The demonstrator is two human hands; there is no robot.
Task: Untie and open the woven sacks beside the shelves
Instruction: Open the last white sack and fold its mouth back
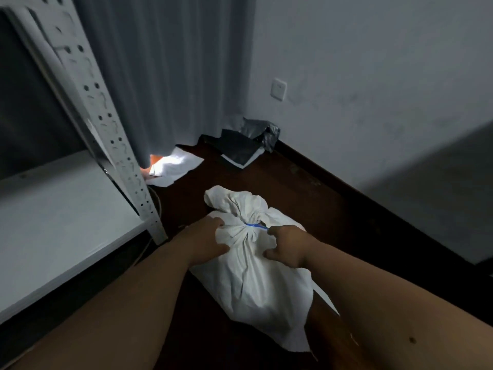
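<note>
White woven fabric, creased and without any print or label that you can read, makes up the sack in front of you. It lies on the dark wooden floor, just beside the foot of the perforated metal shelf post. Its neck is gathered tight and bound with a thin blue tie, and above the tie the loose top of the sack stands up in a bunch.

Your left hand grips the sack just left of the neck, with fingers curled into the fabric and the thumb pressing from below. Your right hand holds the other side; its fingertips are at the end of the blue tie and seem to pinch it, while the thumb lies on the cloth.

Behind the sack, a flat white sheet or bag lies under the edge of the grey curtain. A crumpled black plastic bag sits in the corner, and a white wall socket is on the wall above it. The white shelf board is at your left.
</note>
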